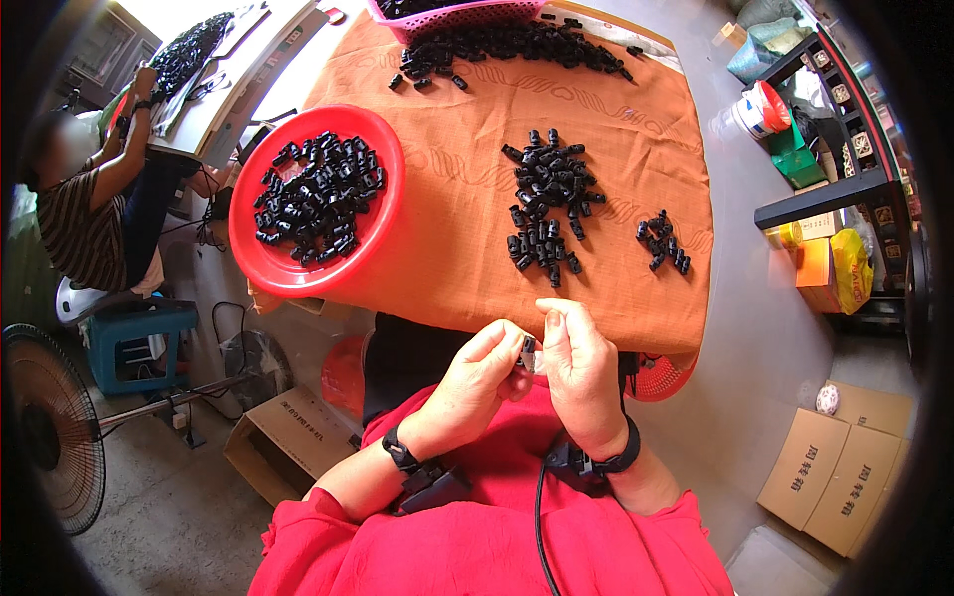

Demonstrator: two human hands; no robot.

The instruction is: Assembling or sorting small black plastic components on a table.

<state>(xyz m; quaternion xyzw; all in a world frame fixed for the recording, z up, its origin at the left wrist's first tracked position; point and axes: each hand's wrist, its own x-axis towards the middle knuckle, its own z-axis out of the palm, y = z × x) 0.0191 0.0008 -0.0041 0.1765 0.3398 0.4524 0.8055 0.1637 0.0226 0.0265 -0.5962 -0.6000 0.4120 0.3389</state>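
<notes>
Just beyond my lap, close to the table's front edge, my two hands meet. A small black plastic part (527, 344), shaped like a cord lock, is pinched between the thumb and fingers of my left hand (465, 385). Right against it, my right hand (584, 375) has its fingers closed, with a small pale, translucent bit (540, 364) showing between the hands; what exactly it grips is unclear. In front of my hands, a pile of similar black parts (547, 184) lies on the orange cloth (447, 228), with a smaller cluster (664, 241) to its right.
At the table's left sits a red round tray (248, 243) of black parts. A pink basket (457, 17) stands at the far edge behind another heap (497, 52). Left are a fan (52, 427), a blue stool (142, 343) and a seated person (94, 214); cardboard boxes (830, 477) lie right.
</notes>
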